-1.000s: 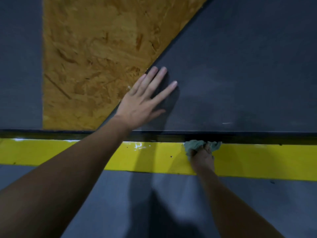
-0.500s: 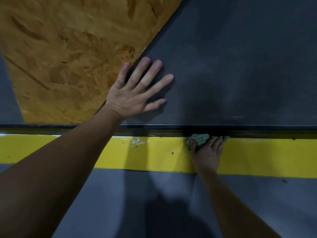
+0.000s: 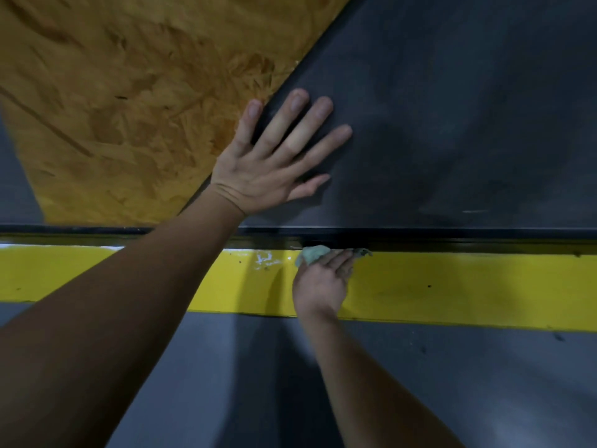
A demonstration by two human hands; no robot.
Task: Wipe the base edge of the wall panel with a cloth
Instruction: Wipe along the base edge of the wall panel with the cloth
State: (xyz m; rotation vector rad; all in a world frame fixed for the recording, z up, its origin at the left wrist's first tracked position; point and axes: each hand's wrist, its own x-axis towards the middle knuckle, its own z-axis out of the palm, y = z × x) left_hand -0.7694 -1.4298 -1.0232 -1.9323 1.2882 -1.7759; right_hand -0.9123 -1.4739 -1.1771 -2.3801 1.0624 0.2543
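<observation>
No text or number can be read; white marks [image 3: 265, 258] on the yellow stripe [image 3: 452, 286] are illegible.

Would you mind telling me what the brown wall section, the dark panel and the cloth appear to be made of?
Brown section: looks like oriented strand board, raw and matte, with visible pressed wood flakes.
Dark panel: smooth matte grey sheet, faintly smudged; material unclear, possibly painted board.
Cloth: soft fabric, pale green, crumpled in folds.

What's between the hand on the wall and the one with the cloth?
Only the dark panel and its black base edge, in the head view. The left hand lies flat above; the right hand presses the cloth below.
</observation>
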